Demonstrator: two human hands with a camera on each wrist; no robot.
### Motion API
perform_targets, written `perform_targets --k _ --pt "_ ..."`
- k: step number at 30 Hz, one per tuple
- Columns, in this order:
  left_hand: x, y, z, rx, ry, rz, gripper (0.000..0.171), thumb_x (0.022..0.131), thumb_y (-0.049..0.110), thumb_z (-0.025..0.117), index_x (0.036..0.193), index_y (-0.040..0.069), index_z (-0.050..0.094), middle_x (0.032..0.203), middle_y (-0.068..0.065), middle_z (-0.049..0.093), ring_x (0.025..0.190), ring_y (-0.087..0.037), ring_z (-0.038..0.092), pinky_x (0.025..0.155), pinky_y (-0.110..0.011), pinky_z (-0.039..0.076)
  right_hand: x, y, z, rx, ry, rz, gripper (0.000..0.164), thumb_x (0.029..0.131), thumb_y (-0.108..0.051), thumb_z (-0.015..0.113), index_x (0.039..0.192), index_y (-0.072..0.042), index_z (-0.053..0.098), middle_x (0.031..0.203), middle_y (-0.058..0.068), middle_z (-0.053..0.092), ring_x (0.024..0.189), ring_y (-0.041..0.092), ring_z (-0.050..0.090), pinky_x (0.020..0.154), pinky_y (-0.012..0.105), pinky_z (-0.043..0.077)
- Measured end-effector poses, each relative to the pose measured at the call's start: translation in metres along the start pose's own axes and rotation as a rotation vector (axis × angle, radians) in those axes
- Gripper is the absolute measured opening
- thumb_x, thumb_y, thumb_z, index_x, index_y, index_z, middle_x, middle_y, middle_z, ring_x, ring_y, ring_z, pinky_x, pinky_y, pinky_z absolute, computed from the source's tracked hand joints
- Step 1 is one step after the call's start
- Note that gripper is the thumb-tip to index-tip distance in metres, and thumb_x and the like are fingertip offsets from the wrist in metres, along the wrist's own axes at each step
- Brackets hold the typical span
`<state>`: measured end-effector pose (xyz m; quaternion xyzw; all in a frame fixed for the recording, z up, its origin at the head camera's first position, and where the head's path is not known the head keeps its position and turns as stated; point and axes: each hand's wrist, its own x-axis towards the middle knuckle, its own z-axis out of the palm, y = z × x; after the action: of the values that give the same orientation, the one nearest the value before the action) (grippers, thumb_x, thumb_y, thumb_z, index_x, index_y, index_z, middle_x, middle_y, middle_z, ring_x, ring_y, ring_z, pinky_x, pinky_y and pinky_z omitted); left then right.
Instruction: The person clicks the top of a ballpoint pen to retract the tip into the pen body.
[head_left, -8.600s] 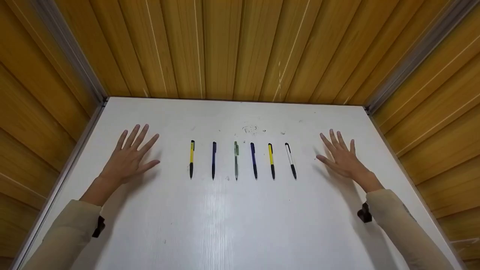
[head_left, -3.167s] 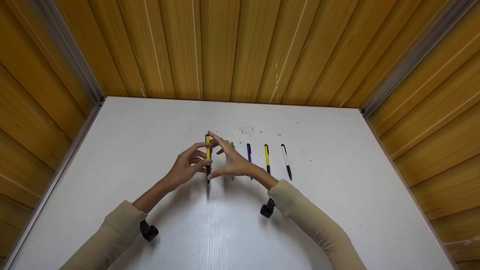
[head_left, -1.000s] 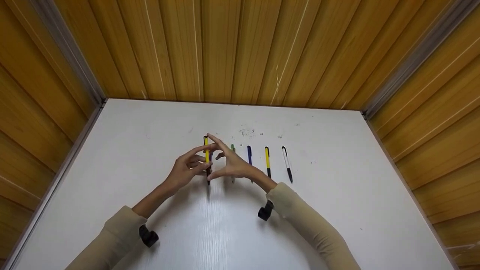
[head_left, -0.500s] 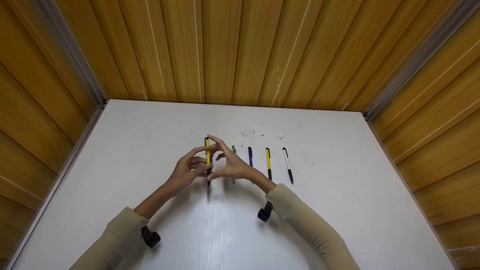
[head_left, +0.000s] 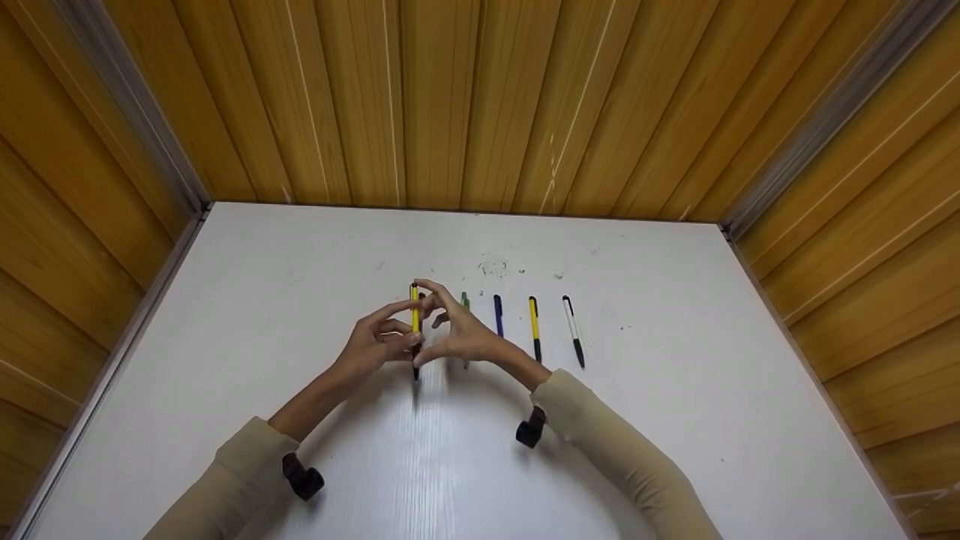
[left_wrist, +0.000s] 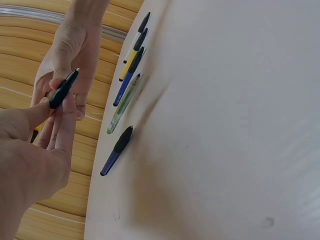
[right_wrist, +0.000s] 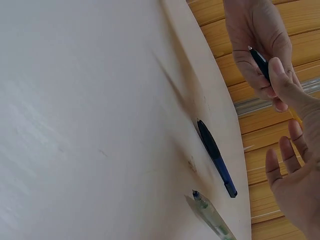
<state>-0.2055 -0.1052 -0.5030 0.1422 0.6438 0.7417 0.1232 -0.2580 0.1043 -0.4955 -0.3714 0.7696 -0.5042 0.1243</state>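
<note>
Clearly, from the head view, the left hand (head_left: 371, 343) pinches one yellow-and-black pen (head_left: 415, 319) above the white table (head_left: 262, 300). The right hand (head_left: 466, 334) is spread wide, with its thumb and index finger at the two ends of this pen; whether both touch it, I cannot tell. From the left wrist view, five other pens lie in one row: two blue pens (left_wrist: 118, 150), one translucent green pen (left_wrist: 123, 105), one yellow pen (left_wrist: 129, 65) and one white pen (left_wrist: 144, 21). From the right wrist view, two of these five appear, one blue and one green.
</note>
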Motion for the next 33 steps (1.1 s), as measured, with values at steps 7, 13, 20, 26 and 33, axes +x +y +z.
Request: perform_targets --k 7,13,20,26,33 --pt "0.002 0.002 0.0 0.009 0.021 -0.016 0.059 0.095 0.002 0.069 0.149 0.004 0.047 0.095 -0.003 0.072 0.087 -0.014 0.076 0.08 -0.037 0.066 0.002 -0.002 0.001 -0.009 0.014 0.01 0.114 0.071 -0.011 0.095 0.159 -0.012 0.023 0.117 0.009 0.056 0.115 0.024 0.053 0.096 0.035 0.05" --pt "0.001 0.002 0.002 0.017 0.037 -0.013 0.058 0.095 0.001 0.069 0.149 0.005 0.047 0.097 -0.005 0.073 0.088 -0.014 0.076 0.081 -0.037 0.065 0.001 -0.004 -0.001 -0.02 -0.011 0.014 0.117 0.073 -0.013 0.093 0.162 -0.013 0.017 0.122 0.01 0.056 0.119 0.019 0.052 0.099 0.038 0.051" --pt "-0.002 0.006 0.006 0.025 0.027 -0.011 0.058 0.096 0.001 0.068 0.15 0.006 0.046 0.108 -0.025 0.071 0.088 -0.015 0.076 0.083 -0.038 0.065 -0.001 -0.007 -0.002 -0.037 -0.027 0.033 0.123 0.075 -0.015 0.093 0.165 -0.016 0.01 0.128 0.012 0.055 0.119 0.026 0.053 0.091 0.03 0.05" --pt "-0.005 0.009 0.006 0.045 0.035 -0.038 0.058 0.097 0.003 0.067 0.151 0.007 0.045 0.11 -0.022 0.069 0.092 -0.016 0.075 0.085 -0.039 0.065 -0.001 -0.006 -0.002 -0.007 -0.033 0.05 0.122 0.075 -0.013 0.092 0.165 -0.017 0.01 0.126 0.011 0.054 0.117 0.023 0.053 0.092 0.031 0.049" --pt "-0.005 0.009 0.006 0.109 0.068 -0.047 0.058 0.097 0.005 0.069 0.151 0.009 0.048 0.109 -0.013 0.061 0.093 -0.019 0.075 0.084 -0.038 0.065 -0.001 -0.006 -0.002 0.007 -0.042 0.08 0.121 0.076 -0.014 0.091 0.165 -0.021 0.01 0.128 0.008 0.052 0.118 0.019 0.051 0.096 0.035 0.049"
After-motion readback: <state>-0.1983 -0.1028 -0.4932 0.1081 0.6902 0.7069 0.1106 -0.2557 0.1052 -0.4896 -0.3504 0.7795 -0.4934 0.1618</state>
